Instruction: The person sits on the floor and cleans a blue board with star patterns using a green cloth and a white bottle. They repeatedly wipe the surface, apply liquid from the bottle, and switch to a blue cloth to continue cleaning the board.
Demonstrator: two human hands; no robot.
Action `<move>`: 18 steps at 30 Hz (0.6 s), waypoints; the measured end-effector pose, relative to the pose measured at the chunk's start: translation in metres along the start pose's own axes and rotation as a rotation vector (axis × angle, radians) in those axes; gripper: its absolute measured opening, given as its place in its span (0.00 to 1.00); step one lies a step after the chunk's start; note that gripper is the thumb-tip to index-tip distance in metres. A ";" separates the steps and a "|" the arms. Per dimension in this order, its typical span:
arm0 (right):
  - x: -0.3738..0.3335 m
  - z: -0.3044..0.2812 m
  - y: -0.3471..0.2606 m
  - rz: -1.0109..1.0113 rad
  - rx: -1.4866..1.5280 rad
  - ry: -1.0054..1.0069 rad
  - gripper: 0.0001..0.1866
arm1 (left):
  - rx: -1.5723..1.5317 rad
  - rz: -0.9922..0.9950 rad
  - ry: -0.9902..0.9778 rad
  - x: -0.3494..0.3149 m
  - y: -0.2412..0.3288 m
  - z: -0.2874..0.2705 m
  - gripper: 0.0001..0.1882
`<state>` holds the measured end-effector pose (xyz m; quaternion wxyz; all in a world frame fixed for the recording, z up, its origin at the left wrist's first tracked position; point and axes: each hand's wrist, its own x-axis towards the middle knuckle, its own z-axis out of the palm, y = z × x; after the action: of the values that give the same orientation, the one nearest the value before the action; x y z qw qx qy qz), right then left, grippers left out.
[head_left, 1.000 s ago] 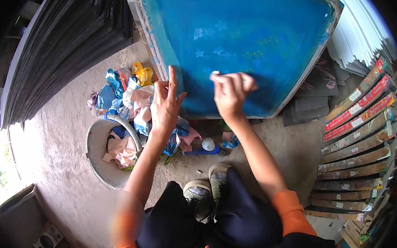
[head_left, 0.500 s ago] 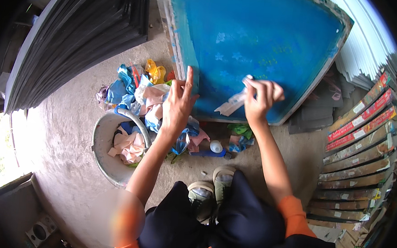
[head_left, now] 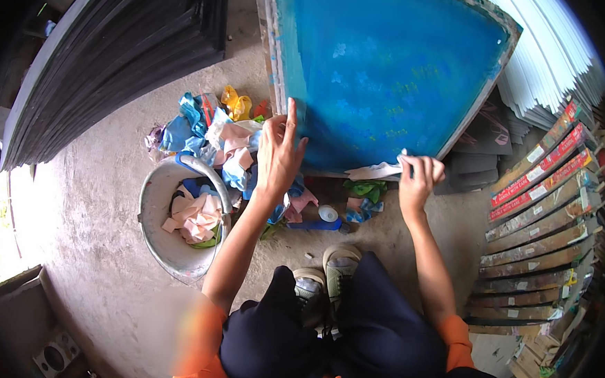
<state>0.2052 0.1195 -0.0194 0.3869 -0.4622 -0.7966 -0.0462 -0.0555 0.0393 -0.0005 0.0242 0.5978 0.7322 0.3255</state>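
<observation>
The left hand (head_left: pixel 281 153) is raised at the lower left corner of a blue printing screen (head_left: pixel 392 77), index finger pointing up along the screen's left edge, thumb held apart and the other fingers loosely bent; nothing shows in its grip, though whether the fingertip presses on the screen is hard to tell. The right hand (head_left: pixel 421 181), near the screen's lower right corner, is closed, pinching a crumpled white strip (head_left: pixel 373 172) between thumb and fingers. The strip trails left along the screen's lower edge; it is perhaps tape or paper. Pale flower shapes and yellowish flecks mark the screen's blue mesh.

Below the screen's lower edge, a blue-handled tool (head_left: pixel 307 225) lies on the concrete floor (head_left: pixel 101 197) with a white round container (head_left: pixel 327 213) beside it. A heap of crumpled scraps (head_left: pixel 235 150) in blue, pink and yellow spreads left of the left hand, against a grey bucket (head_left: pixel 148 238) that holds pale pink paper (head_left: pixel 197 217). Dark sheets (head_left: pixel 130 61) are stacked toward the floor's upper left, white sheets (head_left: pixel 553 59) at its upper right, and a row of wooden frames (head_left: pixel 529 276) lines its right edge.
</observation>
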 end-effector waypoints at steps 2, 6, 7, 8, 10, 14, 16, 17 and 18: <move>-0.020 -0.027 0.002 0.063 0.019 -0.064 0.07 | -0.026 -0.017 0.068 -0.005 0.002 0.002 0.49; -0.072 -0.058 0.008 0.121 0.165 -0.495 0.08 | -0.189 -0.134 0.099 -0.007 0.012 0.002 0.46; -0.077 -0.062 0.016 0.122 0.252 -0.708 0.08 | -0.276 -0.192 0.093 -0.008 0.009 0.001 0.43; -0.081 -0.068 0.028 0.121 0.342 -0.922 0.07 | -0.296 -0.182 0.150 -0.007 0.007 0.001 0.42; -0.077 -0.067 0.061 0.326 0.478 -0.710 0.09 | -0.194 -0.186 0.245 -0.003 0.009 -0.002 0.42; 0.004 -0.048 0.095 0.570 0.567 -0.245 0.31 | -0.283 -0.213 0.310 0.013 0.000 0.000 0.49; 0.028 -0.022 0.101 0.653 0.736 -0.287 0.38 | -0.459 -0.192 0.217 0.021 -0.011 0.005 0.52; 0.033 -0.015 0.098 0.730 0.815 -0.293 0.37 | -0.500 -0.230 0.162 0.023 -0.014 0.008 0.53; 0.039 -0.003 0.082 0.802 0.917 -0.310 0.36 | -0.436 -0.227 0.107 0.023 -0.029 0.010 0.50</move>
<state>0.2597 0.1922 -0.0145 0.4129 -0.5133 -0.5468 0.5167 -0.0830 0.0617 -0.0150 0.1501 0.4742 0.7074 0.5021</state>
